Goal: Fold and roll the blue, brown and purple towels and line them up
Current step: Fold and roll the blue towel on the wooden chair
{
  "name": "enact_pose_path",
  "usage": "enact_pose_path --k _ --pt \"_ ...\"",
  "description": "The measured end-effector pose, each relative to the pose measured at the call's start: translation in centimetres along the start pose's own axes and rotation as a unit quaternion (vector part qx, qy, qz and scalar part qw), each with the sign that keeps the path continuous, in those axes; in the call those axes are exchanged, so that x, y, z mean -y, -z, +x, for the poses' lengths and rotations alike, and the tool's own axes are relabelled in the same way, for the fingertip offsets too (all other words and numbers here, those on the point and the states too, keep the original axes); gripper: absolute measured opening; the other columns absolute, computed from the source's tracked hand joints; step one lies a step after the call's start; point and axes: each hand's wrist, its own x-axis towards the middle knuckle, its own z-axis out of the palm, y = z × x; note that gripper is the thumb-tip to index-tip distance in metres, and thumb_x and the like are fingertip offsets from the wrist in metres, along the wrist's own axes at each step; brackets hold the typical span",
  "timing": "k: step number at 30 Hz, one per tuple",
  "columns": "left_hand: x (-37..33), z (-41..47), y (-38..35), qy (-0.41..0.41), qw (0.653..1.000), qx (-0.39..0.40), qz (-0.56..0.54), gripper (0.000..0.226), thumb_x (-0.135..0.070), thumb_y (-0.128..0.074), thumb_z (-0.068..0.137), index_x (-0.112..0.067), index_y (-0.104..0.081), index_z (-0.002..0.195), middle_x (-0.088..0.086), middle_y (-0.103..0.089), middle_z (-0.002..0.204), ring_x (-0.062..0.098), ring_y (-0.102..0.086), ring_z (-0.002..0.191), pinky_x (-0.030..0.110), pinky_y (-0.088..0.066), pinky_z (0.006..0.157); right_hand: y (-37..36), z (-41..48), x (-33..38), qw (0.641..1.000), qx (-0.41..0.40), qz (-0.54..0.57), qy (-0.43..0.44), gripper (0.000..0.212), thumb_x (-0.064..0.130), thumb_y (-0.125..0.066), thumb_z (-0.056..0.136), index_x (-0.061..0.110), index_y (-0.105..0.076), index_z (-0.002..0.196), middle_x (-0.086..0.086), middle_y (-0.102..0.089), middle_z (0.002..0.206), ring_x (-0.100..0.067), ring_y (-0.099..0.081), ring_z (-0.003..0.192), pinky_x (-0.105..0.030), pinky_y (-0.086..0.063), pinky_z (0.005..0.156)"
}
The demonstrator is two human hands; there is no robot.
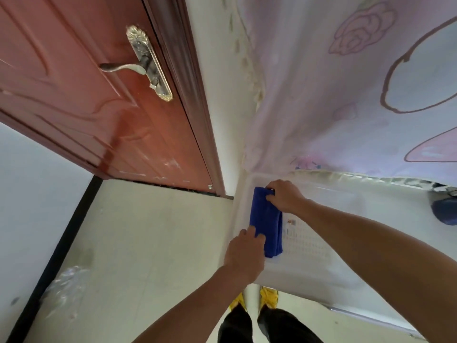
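One blue towel (267,226), long axis near-to-far; left hand (243,253) pinching near end, right hand (284,195) far.

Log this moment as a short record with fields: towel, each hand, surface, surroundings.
towel: folded blue terry towel, a long narrow strip lying on the surface, not yet rolled
right hand: pinches the towel's far end
left hand: fingers on the towel's near end; grip unclear
surface: white plastic top
other towels: brown and purple not in view
surroundings: red-brown wooden door with brass lever handle; pale floral curtain
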Motion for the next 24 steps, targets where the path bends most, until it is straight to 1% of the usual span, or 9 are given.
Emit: enact_pose_path --k 3,6,8,10,12,15,18,21,24 --pt "-0.2 -0.2 -0.8 -0.043 0.995 0.073 0.055 0.037 -0.034 -0.029 0.101 -0.011 -0.054 0.115 0.013 -0.045 0.129 0.028 -0.046 0.112 0.040 -0.040 0.093 -1.0 -0.1 -0.2 0.992 -0.028 -0.121 0.033 0.028 0.030 -0.047 0.095 0.018 -0.058 0.119 -0.006 -0.066 0.109 -0.027 -0.061 0.095 -0.032 -0.044 0.071" --pt "-0.5 0.0 -1.3 -0.037 0.991 0.106 0.071 0.046 -0.039 -0.022 0.101 -0.010 -0.055 0.115 0.015 -0.043 0.132 0.031 -0.043 0.114 0.044 -0.037 0.094 -0.3 -0.6 -0.1 0.960 -0.070 -0.249 0.103 0.034 0.041 -0.043 0.097 0.021 -0.050 0.123 -0.002 -0.063 0.111 -0.024 -0.061 0.096 -0.033 -0.042 0.067" --pt "-0.6 0.3 -1.4 -0.034 0.992 0.102 0.069 0.045 -0.043 -0.023 0.100 -0.014 -0.051 0.120 0.015 -0.042 0.134 0.031 -0.043 0.115 0.044 -0.038 0.095 0.5 -1.2 0.0 0.938 -0.116 -0.288 0.155 0.035 0.039 -0.045 0.098 0.021 -0.048 0.127 -0.002 -0.058 0.119 -0.023 -0.056 0.104 -0.032 -0.042 0.066" --pt "-0.7 0.6 -1.5 -0.032 0.991 0.103 0.073 0.047 -0.047 -0.022 0.099 -0.018 -0.045 0.128 0.014 -0.041 0.135 0.030 -0.043 0.117 0.044 -0.038 0.096 1.0 -1.7 -0.1 0.919 -0.137 -0.305 0.210 0.034 0.029 -0.049 0.097 0.022 -0.047 0.131 -0.003 -0.052 0.125 -0.023 -0.049 0.109 -0.032 -0.045 0.070" --pt "-0.9 0.8 -1.9 -0.021 0.990 0.112 0.079 0.051 -0.052 -0.019 0.098 -0.021 -0.042 0.131 0.013 -0.039 0.136 0.031 -0.041 0.119 0.044 -0.037 0.098 1.0 -2.0 -0.7 0.917 -0.086 -0.301 0.246 0.047 0.015 -0.055 0.092 0.022 -0.042 0.137 -0.004 -0.046 0.131 -0.023 -0.045 0.113 -0.033 -0.048 0.077" --pt "-1.4 1.2 -2.5 -0.006 0.990 0.115 0.086 0.058 -0.058 -0.014 0.095 -0.023 -0.042 0.132 0.012 -0.039 0.136 0.030 -0.038 0.120 0.045 -0.034 0.099 0.2 -1.7 -1.7 0.935 0.019 -0.281 0.215 0.068 0.004 -0.057 0.087 0.022 -0.030 0.147 -0.008 -0.031 0.146 -0.027 -0.038 0.127 -0.039 -0.047 0.092" --pt "-1.6 1.5 -3.1 0.002 0.989 0.116 0.091 0.061 -0.060 -0.011 0.095 -0.024 -0.042 0.134 0.012 -0.036 0.139 0.031 -0.036 0.122 0.045 -0.032 0.098 -0.3 -0.8 -2.5 0.944 0.040 -0.258 0.202 0.070 0.004 -0.055 0.089 0.026 -0.027 0.149 -0.007 -0.026 0.150 -0.027 -0.033 0.133 -0.040 -0.044 0.100" --pt "-1.9 1.6 -3.3 0.012 0.989 0.120 0.088 0.062 -0.060 -0.012 0.095 -0.024 -0.042 0.135 0.012 -0.035 0.140 0.031 -0.035 0.124 0.045 -0.031 0.100 -0.5 0.0 -2.8 0.940 0.052 -0.260 0.213 0.072 0.006 -0.059 0.087 0.027 -0.027 0.149 -0.006 -0.028 0.148 -0.026 -0.035 0.130 -0.039 -0.044 0.099" --pt "-2.3 0.6 -2.9 0.019 0.993 0.095 0.072 0.057 -0.055 -0.017 0.097 -0.021 -0.048 0.131 0.011 -0.040 0.137 0.029 -0.039 0.122 0.043 -0.033 0.099 0.1 0.0 -2.3 0.938 0.087 -0.268 0.200 0.067 0.004 -0.054 0.089 0.025 -0.030 0.148 -0.007 -0.033 0.144 -0.027 -0.040 0.126 -0.038 -0.043 0.097"
